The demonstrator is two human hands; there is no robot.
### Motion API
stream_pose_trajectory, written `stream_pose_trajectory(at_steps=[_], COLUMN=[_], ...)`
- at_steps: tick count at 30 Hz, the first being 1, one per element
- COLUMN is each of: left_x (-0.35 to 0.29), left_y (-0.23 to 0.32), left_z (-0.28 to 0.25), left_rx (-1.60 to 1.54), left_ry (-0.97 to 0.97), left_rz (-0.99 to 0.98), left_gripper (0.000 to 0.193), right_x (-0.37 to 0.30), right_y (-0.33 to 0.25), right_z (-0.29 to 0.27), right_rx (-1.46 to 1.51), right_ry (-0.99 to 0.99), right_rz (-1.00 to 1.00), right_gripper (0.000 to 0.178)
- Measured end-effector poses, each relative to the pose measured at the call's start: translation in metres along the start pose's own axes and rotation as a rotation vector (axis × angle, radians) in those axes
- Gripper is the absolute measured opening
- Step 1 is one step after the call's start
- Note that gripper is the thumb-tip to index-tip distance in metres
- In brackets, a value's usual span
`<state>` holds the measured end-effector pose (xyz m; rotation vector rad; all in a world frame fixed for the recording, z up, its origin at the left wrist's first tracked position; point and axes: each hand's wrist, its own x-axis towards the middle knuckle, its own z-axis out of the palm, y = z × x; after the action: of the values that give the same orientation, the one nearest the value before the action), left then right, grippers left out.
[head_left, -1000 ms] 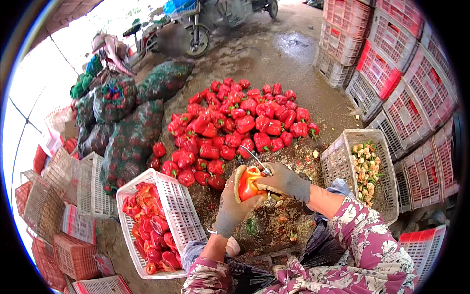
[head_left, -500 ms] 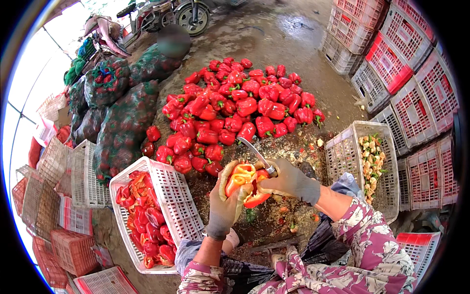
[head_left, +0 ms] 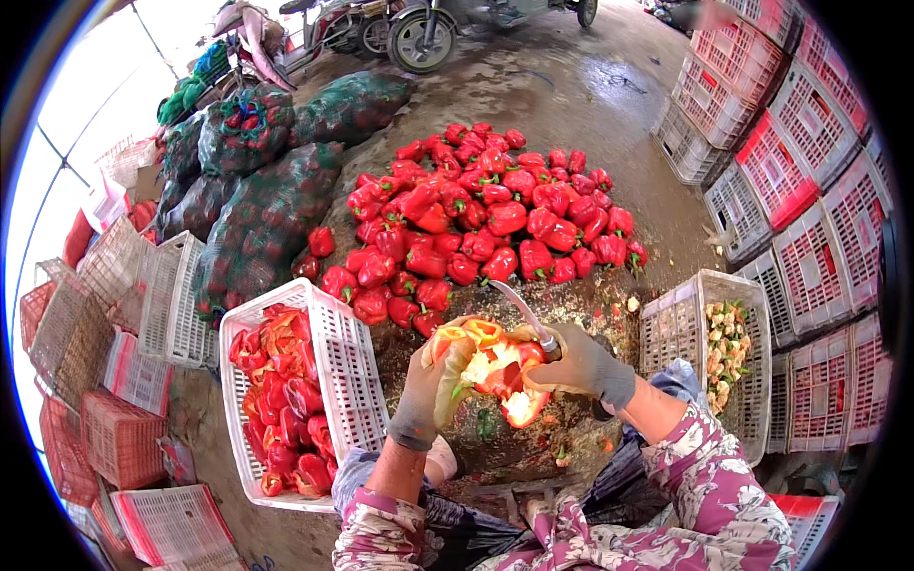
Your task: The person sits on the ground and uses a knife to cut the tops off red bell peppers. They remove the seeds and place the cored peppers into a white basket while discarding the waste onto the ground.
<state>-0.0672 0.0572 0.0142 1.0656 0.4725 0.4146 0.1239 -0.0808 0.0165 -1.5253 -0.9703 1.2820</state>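
Observation:
My left hand (head_left: 426,392), in a stained grey glove, is closed around a bell pepper (head_left: 493,371) cut open, its pale inside and seeds showing. My right hand (head_left: 583,364), gloved as well, grips the dark handle of a curved knife (head_left: 519,306), blade pointing up and away to the left. The right fingers also touch the pepper's right side, where a red-orange piece hangs down. Just beyond both hands lies a big heap of whole red bell peppers (head_left: 505,218). Left of my hands, a white crate (head_left: 354,376) holds halved peppers (head_left: 286,404).
A crate (head_left: 666,335) with cut-out stems and cores (head_left: 725,352) stands at right. Tall crate stacks (head_left: 804,205) line the right side; more crates (head_left: 119,438) lie left. Mesh sacks of peppers (head_left: 271,209) rest far left, near a parked motorbike (head_left: 424,40). Seeds litter the floor (head_left: 590,324).
The pepper has been opened wider between my hands, and its seedy inside now shows. My right hand has moved slightly right with the knife. The whole view has shifted.

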Motion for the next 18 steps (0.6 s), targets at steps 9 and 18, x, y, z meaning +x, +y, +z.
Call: stream_pose_trajectory(at_steps=[9, 18], left_x=[-0.003, -0.003], left_y=[-0.027, -0.012], left_z=[-0.026, -0.056], left_rx=[0.523, -0.620], left_ry=[0.220, 0.866], left_rz=[0.283, 0.107], left_gripper=[0.049, 0.051], right_x=[0.008, 0.025], right_y=[-0.020, -0.051], right_z=[0.021, 0.082], right_rx=[-0.158, 0.576], right_ry=[0.010, 0.459], right_rz=[-0.151, -0.343], right_gripper=[0.053, 0.044])
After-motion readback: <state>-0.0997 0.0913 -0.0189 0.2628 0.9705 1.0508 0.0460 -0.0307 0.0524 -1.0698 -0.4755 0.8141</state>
